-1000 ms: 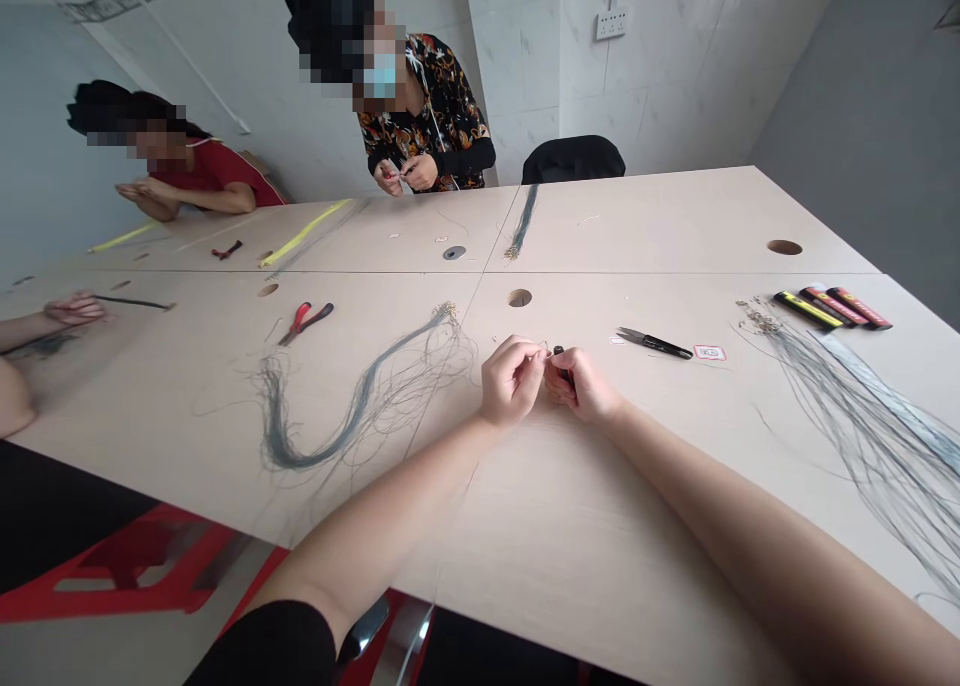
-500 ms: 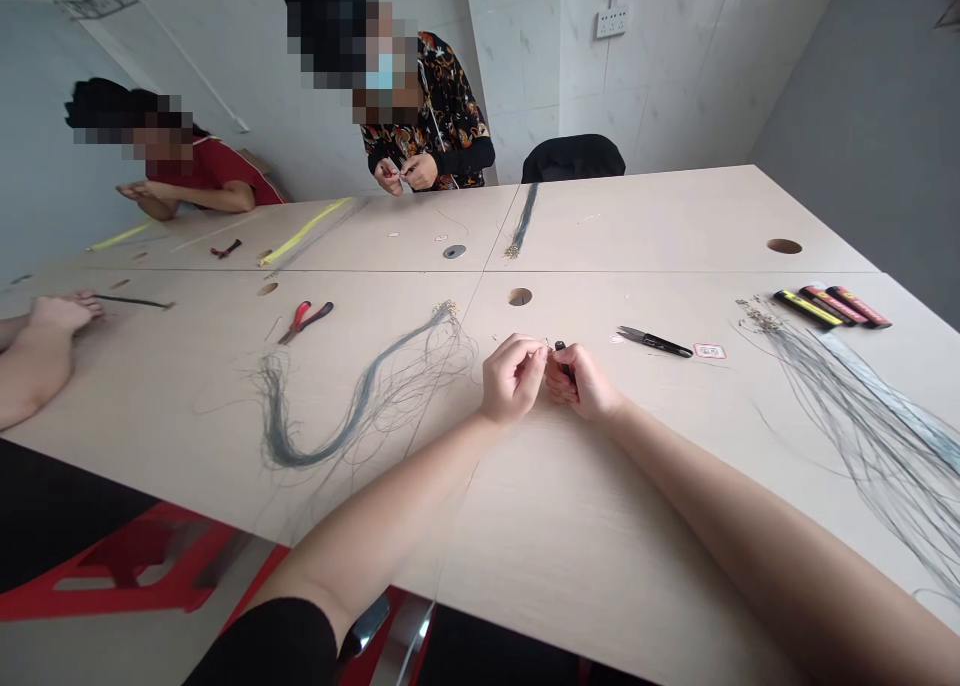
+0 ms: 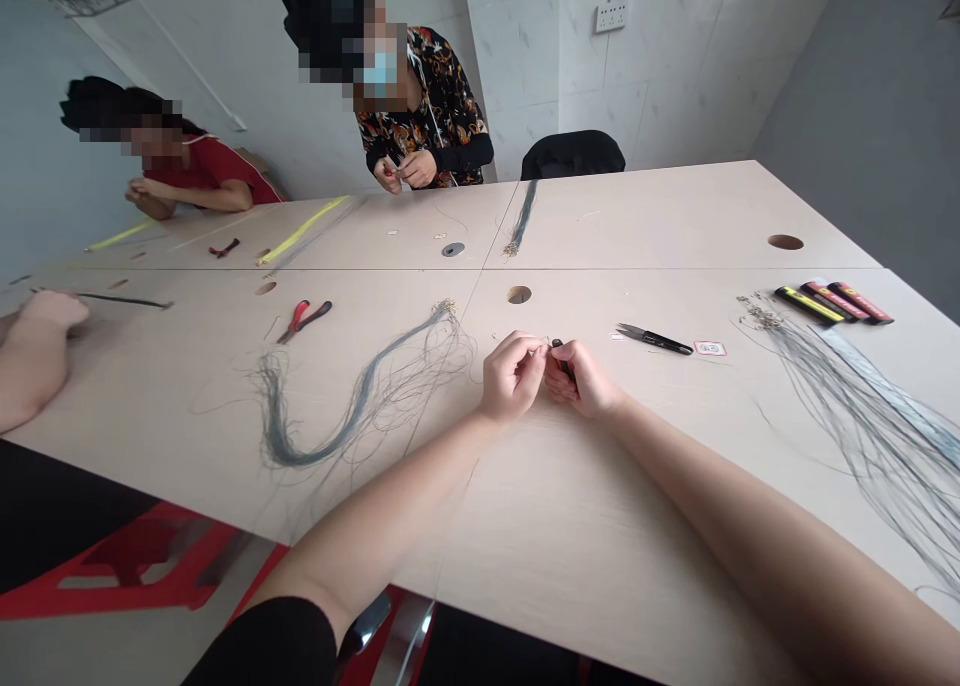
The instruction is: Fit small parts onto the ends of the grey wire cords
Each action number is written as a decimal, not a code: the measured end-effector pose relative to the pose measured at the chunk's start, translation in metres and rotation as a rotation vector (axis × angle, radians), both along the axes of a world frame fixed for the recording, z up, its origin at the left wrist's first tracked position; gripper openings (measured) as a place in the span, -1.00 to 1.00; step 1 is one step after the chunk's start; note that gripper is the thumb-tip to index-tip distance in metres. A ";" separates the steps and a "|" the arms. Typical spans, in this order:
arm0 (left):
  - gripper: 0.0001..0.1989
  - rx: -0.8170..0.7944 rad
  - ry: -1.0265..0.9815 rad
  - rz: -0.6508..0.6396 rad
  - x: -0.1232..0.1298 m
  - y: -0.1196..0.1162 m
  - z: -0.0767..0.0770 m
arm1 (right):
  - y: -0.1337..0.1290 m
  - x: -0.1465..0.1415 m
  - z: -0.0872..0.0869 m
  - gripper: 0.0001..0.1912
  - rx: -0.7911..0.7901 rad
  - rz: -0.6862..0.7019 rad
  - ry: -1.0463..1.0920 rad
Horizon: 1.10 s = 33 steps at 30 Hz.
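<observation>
My left hand (image 3: pixel 514 376) is closed in a pinch, with something too small to make out at its fingertips. Close beside it, my right hand (image 3: pixel 582 380) wraps round a small dark tool (image 3: pixel 558 348), whose black end shows above the fingers. The fingertips of both hands nearly meet above the table. A bundle of grey-blue threads (image 3: pixel 364 391) with gold-coloured bits at its upper end curves over the table left of my hands. To the right of my hands lie black thread snips (image 3: pixel 654 339) and a small red-edged label (image 3: pixel 709 348).
Red-handled pliers (image 3: pixel 304 320) lie left. At the right are several dark tubes (image 3: pixel 808 307) and a second thread bundle (image 3: pixel 847 406). Two people sit across the table (image 3: pixel 645 216); a person's arm (image 3: pixel 34 356) rests at the left edge. Round holes pierce the tabletop.
My hands hold nearly the same place and grip. At the left edge, the neighbouring person's hand has shifted slightly left. The person in red has brought their hands closer together.
</observation>
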<state>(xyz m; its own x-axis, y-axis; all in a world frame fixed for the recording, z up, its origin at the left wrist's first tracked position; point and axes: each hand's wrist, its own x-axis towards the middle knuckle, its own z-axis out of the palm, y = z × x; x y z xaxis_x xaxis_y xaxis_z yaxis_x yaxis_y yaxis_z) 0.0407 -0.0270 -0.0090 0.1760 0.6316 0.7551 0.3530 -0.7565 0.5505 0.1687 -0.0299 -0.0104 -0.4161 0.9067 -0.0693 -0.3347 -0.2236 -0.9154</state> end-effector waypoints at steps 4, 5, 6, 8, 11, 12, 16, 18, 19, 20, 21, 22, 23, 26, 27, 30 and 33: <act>-0.80 -0.001 -0.004 -0.008 0.000 0.000 0.000 | 0.000 0.000 -0.001 -0.63 0.022 0.002 -0.005; -0.80 -0.003 -0.003 -0.009 0.000 0.001 0.000 | 0.001 0.000 -0.001 -0.63 0.026 0.001 -0.007; -0.80 -0.004 -0.003 -0.010 0.000 0.001 0.000 | 0.001 0.000 -0.001 -0.64 0.026 0.000 -0.010; -0.81 -0.002 -0.005 -0.010 -0.001 0.001 0.000 | 0.001 0.000 -0.001 -0.65 0.015 0.002 -0.014; -0.82 0.007 -0.005 -0.006 -0.001 0.001 0.000 | 0.002 0.000 -0.002 -0.65 -0.004 0.008 -0.016; -0.82 0.009 -0.002 -0.004 -0.001 0.001 0.000 | 0.002 0.000 -0.001 -0.65 -0.008 0.009 -0.017; -0.81 0.014 0.008 -0.005 -0.001 0.001 0.000 | 0.002 0.000 0.000 -0.65 -0.022 -0.004 -0.030; -0.81 0.015 0.010 -0.007 -0.001 0.001 0.000 | 0.002 0.000 0.001 -0.64 -0.027 -0.008 -0.032; -0.81 0.015 0.012 -0.007 -0.001 0.001 0.001 | 0.002 0.000 0.001 -0.64 -0.028 -0.008 -0.030; -0.80 0.014 0.014 -0.003 -0.001 0.001 0.001 | 0.002 0.000 0.002 -0.64 -0.028 -0.006 -0.030; -0.80 0.013 0.017 0.001 -0.001 0.001 0.001 | 0.002 0.000 0.002 -0.64 -0.027 -0.002 -0.030; -0.79 0.012 0.020 0.005 -0.002 0.001 0.001 | 0.002 0.000 0.001 -0.64 -0.027 0.001 -0.031; -0.78 0.011 0.024 0.008 -0.002 0.001 0.001 | 0.002 0.000 0.001 -0.64 -0.026 0.004 -0.033; -0.78 0.009 0.028 0.009 -0.002 0.001 0.001 | 0.002 0.001 0.000 -0.63 -0.021 0.006 -0.036; -0.78 0.009 0.027 0.006 -0.002 0.001 0.001 | 0.002 0.001 0.000 -0.63 -0.020 0.004 -0.036; -0.80 0.007 0.017 -0.005 -0.002 0.001 0.000 | 0.002 0.001 0.000 -0.64 -0.021 0.000 -0.035; -0.80 0.006 0.015 -0.007 -0.002 0.001 0.000 | 0.002 0.000 0.000 -0.63 -0.018 0.002 -0.033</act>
<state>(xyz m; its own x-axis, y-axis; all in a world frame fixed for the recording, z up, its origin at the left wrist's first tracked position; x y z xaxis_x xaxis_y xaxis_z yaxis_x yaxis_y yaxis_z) 0.0385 -0.0256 -0.0092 0.1919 0.6259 0.7559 0.3563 -0.7621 0.5406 0.1691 -0.0277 -0.0108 -0.4148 0.9044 -0.0999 -0.3037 -0.2411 -0.9218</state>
